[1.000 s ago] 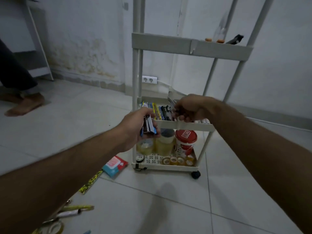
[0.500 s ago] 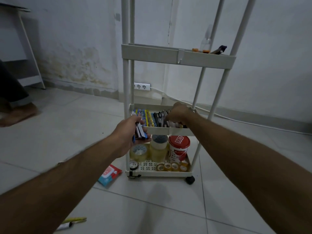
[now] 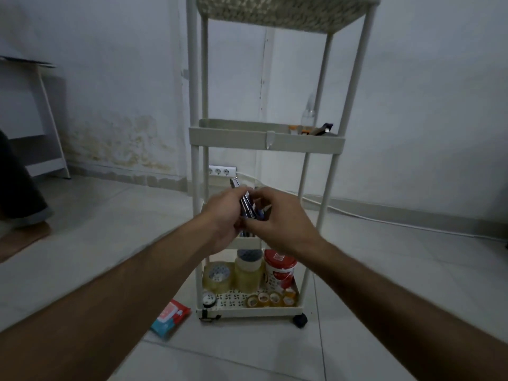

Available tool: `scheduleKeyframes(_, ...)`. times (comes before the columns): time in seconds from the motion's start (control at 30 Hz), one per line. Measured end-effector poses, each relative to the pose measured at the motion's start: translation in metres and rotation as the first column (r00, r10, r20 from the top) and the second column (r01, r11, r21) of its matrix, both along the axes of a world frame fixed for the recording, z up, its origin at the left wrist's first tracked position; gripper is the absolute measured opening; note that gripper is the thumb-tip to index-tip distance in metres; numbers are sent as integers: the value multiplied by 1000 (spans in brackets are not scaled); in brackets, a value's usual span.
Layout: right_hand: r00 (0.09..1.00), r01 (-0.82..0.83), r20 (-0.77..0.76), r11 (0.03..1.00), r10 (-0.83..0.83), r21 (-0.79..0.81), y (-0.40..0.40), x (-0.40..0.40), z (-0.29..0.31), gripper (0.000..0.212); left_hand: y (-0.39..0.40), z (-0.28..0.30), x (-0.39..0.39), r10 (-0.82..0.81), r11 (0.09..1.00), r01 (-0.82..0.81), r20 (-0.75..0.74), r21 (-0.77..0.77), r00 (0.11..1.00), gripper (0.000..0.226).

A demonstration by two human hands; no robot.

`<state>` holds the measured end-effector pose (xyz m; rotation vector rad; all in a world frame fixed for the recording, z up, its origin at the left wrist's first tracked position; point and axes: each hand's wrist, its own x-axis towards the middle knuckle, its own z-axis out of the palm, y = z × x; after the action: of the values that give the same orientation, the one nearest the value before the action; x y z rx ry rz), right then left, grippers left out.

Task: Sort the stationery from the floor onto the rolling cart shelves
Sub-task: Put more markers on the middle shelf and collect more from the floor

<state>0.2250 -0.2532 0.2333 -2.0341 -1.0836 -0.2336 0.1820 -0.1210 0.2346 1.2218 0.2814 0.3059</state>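
A white rolling cart (image 3: 268,140) stands in front of me by the wall. My left hand (image 3: 224,215) grips a small bundle of dark and blue stationery (image 3: 247,204) in front of the pen shelf. My right hand (image 3: 277,218) meets it there, its fingers pinching the same bundle. The bottom shelf (image 3: 247,310) holds tape rolls (image 3: 218,276), a red-lidded tub (image 3: 280,270) and several small tapes. The shelf above my hands carries a dark tool (image 3: 324,129) and orange-capped items (image 3: 295,129). My hands hide most of the pen shelf.
A red and blue packet (image 3: 170,318) lies on the tiled floor left of the cart's base. A wall socket (image 3: 222,171) and a white cable sit behind the cart. Another person's foot (image 3: 24,237) and a white furniture leg (image 3: 55,125) are at far left.
My right hand left the pen shelf and came over to the bundle held by my left hand, which rose slightly. The view tilted upward, so the floor items at lower left dropped out of sight.
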Motion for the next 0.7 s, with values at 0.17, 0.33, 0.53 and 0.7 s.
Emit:
scheduleKeyframes(0.17,950,116,288,993,-122,39,-4,5,60,31,-15,63,11,-82,996,77,124,46,989,38)
scheduleKeyframes(0.33,946,184,256,980,-198,76,-9,24,137,22,-16,133,19,-211,902,145,122,406,970,40)
scheduleKeyframes(0.53,929,368,97,918,-357,-146,2,94,208,23,12,144,25,66,62,-70,66,996,996,46)
scheduleKeyframes(0.7,934,356,116,848,-338,-392,21,112,212,27,33,113,37,105,-143,-3,18,990,994,52)
